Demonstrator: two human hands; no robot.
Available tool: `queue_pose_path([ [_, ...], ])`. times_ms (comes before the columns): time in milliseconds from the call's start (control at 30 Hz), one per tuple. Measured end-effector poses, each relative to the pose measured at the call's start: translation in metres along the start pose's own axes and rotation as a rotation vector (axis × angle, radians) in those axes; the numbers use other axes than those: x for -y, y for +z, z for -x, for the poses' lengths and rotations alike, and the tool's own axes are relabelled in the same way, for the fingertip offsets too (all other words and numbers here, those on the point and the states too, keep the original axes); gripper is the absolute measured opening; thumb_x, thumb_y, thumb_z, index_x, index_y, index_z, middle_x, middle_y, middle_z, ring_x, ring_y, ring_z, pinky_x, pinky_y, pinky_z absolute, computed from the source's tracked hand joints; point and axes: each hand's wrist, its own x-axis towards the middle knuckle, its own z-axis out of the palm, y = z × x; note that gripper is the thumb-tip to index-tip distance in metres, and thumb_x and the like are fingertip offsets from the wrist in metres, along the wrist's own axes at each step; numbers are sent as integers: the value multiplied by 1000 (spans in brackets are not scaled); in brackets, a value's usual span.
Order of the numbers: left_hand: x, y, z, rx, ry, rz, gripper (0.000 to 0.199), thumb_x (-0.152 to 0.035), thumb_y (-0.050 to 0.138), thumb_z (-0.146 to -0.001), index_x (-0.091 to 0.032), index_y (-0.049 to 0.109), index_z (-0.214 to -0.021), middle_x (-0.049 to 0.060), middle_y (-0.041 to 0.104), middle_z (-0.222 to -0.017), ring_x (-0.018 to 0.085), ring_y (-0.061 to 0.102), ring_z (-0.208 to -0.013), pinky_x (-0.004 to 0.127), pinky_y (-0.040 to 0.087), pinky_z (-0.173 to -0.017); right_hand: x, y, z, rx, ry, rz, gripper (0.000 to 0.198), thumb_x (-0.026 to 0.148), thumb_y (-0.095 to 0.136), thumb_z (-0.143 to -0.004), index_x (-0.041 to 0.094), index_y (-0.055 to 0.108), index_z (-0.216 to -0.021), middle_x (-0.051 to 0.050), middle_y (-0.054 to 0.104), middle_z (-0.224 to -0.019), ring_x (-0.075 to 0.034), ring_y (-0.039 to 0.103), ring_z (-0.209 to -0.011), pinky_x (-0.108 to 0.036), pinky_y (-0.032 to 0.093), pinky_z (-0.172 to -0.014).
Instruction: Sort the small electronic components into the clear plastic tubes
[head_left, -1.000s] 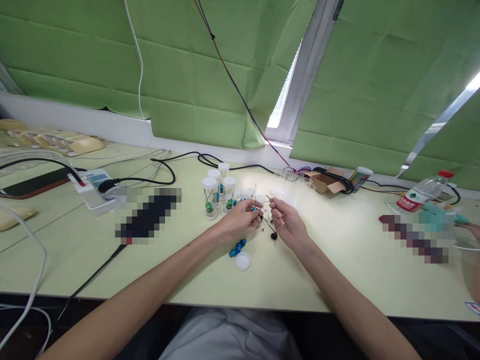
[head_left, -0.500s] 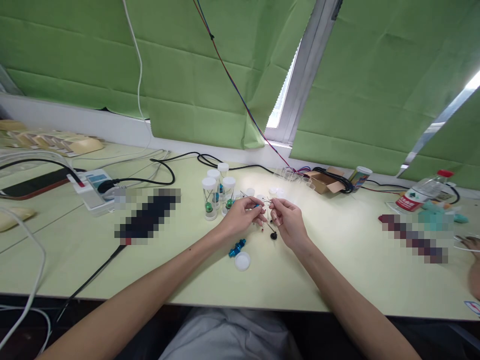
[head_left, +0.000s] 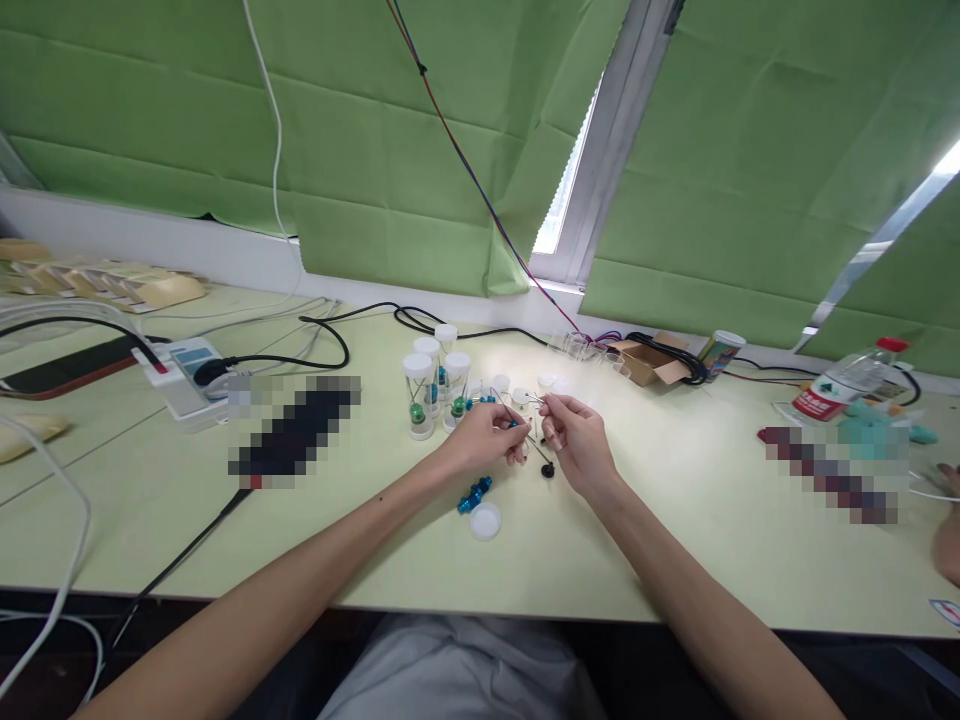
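My left hand (head_left: 484, 440) is closed in a pinch around a thin dark rod with a small blue part (head_left: 514, 425) at its fingertips. Facing it, my right hand (head_left: 577, 440) pinches a thin metal piece (head_left: 533, 398) that points left. Below the fingers a black round knob (head_left: 547, 471) rests on the table at the end of a thin stem. Whether that stem and the held rod are one piece, I cannot tell. Blue metallic parts (head_left: 475, 495) and a white round cap (head_left: 485, 521) lie nearer to me.
Several clear tubes (head_left: 418, 395) with white caps and green or blue pieces inside stand left of my hands. A cardboard box (head_left: 651, 362) and a bottle (head_left: 844, 383) are at the back right. A power strip (head_left: 184, 380) lies left. Another person's hand (head_left: 949, 545) shows at the right edge.
My left hand has shifted slightly down, and the rod in it now slants more steeply. Blue pieces behind that hand have come into view. My right hand stays nearly in place.
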Motion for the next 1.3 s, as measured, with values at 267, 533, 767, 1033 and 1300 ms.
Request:
queue_pose_path([
  [267,-3,-1,2,-53,-14,-79,22,-37,69,-78,-15,66,-81,2,63,-61,14,57,-53,25,40,-51,0,-1,-1,-8,-6,22,29,33,85,-62,14,66,-70,1,63,-64,-4,45,-41,-20,33,-36],
  [533,-3,-2,2,-152,16,-197,22,-39,69,-77,-17,67,-81,-1,56,-53,14,54,-48,25,36,-49,-1,-3,-1,-18,20,65,28,31,86,-61,14,65,-68,0,64,-62,-5,48,-43,-19,35,-38],
  [767,0,-3,-1,-241,108,-296,20,-38,70,-75,-19,66,-82,-2,57,-53,16,55,-52,26,35,-52,-3,-3,0,-13,3,165,30,34,86,-60,14,64,-67,-2,66,-62,-7,51,-44,-20,37,-37],
  [1033,2,-4,-2,-274,186,-465,17,-35,67,-77,-19,67,-84,-2,55,-56,17,53,-56,28,36,-58,-3,-1,3,8,-54,314,27,37,79,-70,14,64,-67,-2,66,-61,-8,51,-40,-21,39,-36],
  [1300,0,-2,-1,-274,205,-490,17,-34,66,-78,-18,68,-84,-2,54,-57,15,48,-55,28,35,-59,-4,0,4,11,-97,374,25,36,75,-74,14,64,-69,-2,66,-61,-8,52,-40,-21,39,-35],
])
